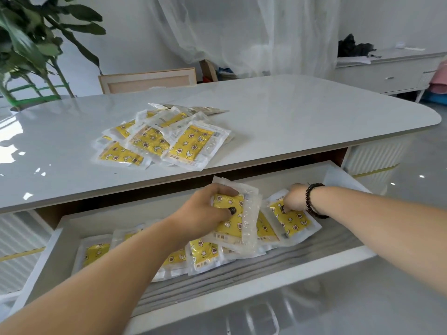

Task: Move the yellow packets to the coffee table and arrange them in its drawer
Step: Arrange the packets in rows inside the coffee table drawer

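1. Head view, the hands: two bare forearms reach into the open drawer [285,278] of the coffee table [302,122]. The left hand [208,209] grasps a small stack of yellow packets [238,221], fingers curled over its top edge and the thumb pressed on its face; the stack stands tilted above the packets already lying in the drawer.

2. The right hand [294,198], with one dark bead bracelet [312,201] at the wrist, has its fingers bent down onto a single packet [291,220] at the right end of the row; whether it pinches that packet or only presses it, I cannot tell.

3. Head view, inside the drawer: a row of packets [203,255] overlaps from left to right on a grey ribbed liner [278,264]. At least five can be counted lying there besides the held ones (the left forearm hides part of the row, so the true count is unclear).

4. Head view, the tabletop: a loose pile of packets [164,141] sits near the middle of the glossy white top, well apart from the drawer. About seven or eight yellow faces show; those underneath cannot be counted.

5. Background: one leafy plant [36,44] at left, one white sideboard [387,73] at right, sheer curtains [242,32] behind.
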A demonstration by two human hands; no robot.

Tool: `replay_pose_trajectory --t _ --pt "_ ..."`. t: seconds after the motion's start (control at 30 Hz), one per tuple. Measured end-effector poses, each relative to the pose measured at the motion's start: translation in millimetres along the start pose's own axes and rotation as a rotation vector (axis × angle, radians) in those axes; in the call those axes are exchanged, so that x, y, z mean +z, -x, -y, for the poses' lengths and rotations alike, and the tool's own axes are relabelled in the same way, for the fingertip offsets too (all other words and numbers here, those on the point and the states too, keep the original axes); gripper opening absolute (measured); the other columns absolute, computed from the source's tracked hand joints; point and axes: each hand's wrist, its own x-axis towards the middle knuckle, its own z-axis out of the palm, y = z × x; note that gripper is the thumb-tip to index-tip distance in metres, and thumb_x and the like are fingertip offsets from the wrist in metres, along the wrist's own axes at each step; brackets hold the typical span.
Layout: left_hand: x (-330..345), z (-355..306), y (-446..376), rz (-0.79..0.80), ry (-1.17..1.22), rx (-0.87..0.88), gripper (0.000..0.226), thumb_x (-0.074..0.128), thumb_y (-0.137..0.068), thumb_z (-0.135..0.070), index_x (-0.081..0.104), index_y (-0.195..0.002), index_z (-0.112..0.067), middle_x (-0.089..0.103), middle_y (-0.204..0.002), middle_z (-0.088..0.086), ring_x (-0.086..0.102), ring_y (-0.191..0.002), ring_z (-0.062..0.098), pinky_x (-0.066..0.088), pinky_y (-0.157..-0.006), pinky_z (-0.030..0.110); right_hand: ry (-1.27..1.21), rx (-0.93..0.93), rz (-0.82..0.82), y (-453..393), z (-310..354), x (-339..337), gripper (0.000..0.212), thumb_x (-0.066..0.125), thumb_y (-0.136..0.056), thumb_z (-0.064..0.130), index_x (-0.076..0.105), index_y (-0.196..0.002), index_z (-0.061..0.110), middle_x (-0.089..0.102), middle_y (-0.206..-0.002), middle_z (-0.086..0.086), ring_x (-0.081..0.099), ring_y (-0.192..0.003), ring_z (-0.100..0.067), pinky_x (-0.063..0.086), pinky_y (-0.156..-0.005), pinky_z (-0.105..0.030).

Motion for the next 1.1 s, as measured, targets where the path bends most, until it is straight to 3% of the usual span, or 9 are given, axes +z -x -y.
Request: replay_pose_trajectory --t 0.17,0.27,0.33,0.43,0.53,0.63,0.83,0.93,1.1 --pt "-2 4 -5 -0.009 0.091 -0.018 0.034 0.066 -0.087 -0.011 0.062 -0.110 -0.037 0.065 -0.117 0.014 0.065 -0.084 0.028 0.051 -0.084 0.037 -0.035 0.088 -0.041 0 5 7 0.036 0.058 -0.090 0.025 0.055 -0.120 0.004 0.060 -0.099 -0.008 0.062 -0.096 -0.023 0.051 -0.071 -0.027" --pt "-3 5 -5 -0.009 0.133 -0.024 0.042 0.066 -0.084 -0.009 0.060 -0.111 -0.041 0.064 -0.117 0.013 0.067 -0.100 0.039 0.051 -0.095 0.052 -0.054 0.050 -0.282 6 10 4 0.042 0.056 -0.090 0.029 0.051 -0.124 0.005 0.050 -0.123 -0.013 0.053 -0.110 -0.028 0.050 -0.085 -0.032" --pt "-4 7 -6 -0.009 0.146 0.005 0.050 0.066 -0.079 -0.012 0.057 -0.113 -0.048 0.061 -0.122 0.012 0.063 -0.090 0.041 0.051 -0.091 0.049 -0.370 -0.126 -0.374 11 19 2 0.027 0.054 -0.093 0.027 0.060 -0.110 0.007 0.061 -0.113 -0.011 0.059 -0.095 -0.024 0.051 -0.079 -0.031" --pt "-3 7 -6 -0.018 0.166 0.028 0.071 0.069 -0.082 -0.011 0.040 -0.132 -0.052 0.047 -0.133 -0.007 0.063 -0.091 0.023 0.050 -0.093 0.043 -1.003 -0.289 -0.098 26 33 3 0.023 0.050 -0.097 0.027 0.062 -0.089 0.008 0.065 -0.079 -0.007 0.063 -0.070 -0.020 0.055 -0.071 -0.035" --pt "0 9 -8 0.013 0.203 0.009 0.088 0.075 -0.072 -0.023 0.028 -0.141 -0.051 0.059 -0.131 -0.007 0.066 -0.108 0.024 0.051 -0.098 0.045 -1.162 -0.363 0.121 32 35 7 0.021 0.054 -0.096 0.028 0.062 -0.097 0.009 0.066 -0.081 -0.008 0.063 -0.070 -0.020 0.056 -0.067 -0.034" --pt "3 6 -7 0.007 0.259 -0.015 0.058 0.071 -0.086 -0.012 0.040 -0.130 -0.033 0.072 -0.105 -0.008 0.072 -0.088 0.007 0.059 -0.078 0.029 -1.182 -0.392 0.108 27 33 10 0.017 0.067 -0.086 0.014 0.062 -0.102 0.010 0.069 -0.093 -0.009 0.067 -0.078 -0.019 0.059 -0.069 -0.034" --pt "3 3 -9 -0.034 0.209 -0.094 0.022 0.065 -0.091 -0.018 0.064 -0.113 -0.020 0.075 -0.091 -0.005 0.071 -0.082 0.014 0.058 -0.086 0.041 -1.300 -0.377 0.042 21 27 7 0.026 0.069 -0.079 -0.007 0.059 -0.095 0.011 0.066 -0.097 -0.010 0.066 -0.074 -0.016 0.055 -0.053 -0.025" --pt "4 4 -7 -0.023 0.257 -0.116 0.018 0.063 -0.092 -0.012 0.068 -0.108 -0.017 0.074 -0.098 0.003 0.068 -0.088 0.022 0.059 -0.082 0.040 -1.367 -0.348 0.066 20 27 7 0.033 0.069 -0.079 -0.007 0.059 -0.109 0.001 0.067 -0.104 -0.013 0.066 -0.084 -0.020 0.058 -0.070 -0.033" --pt "3 6 -8 -0.060 0.491 -0.118 0.027 0.063 -0.090 -0.001 0.063 -0.115 -0.007 0.075 -0.105 0.010 0.072 -0.090 0.023 0.060 -0.077 0.038 -1.364 -0.328 0.283 24 30 8 0.083 0.085 -0.055 0.004 0.048 -0.128 -0.003 0.061 -0.124 -0.022 0.058 -0.116 -0.032 0.044 -0.102 -0.052"
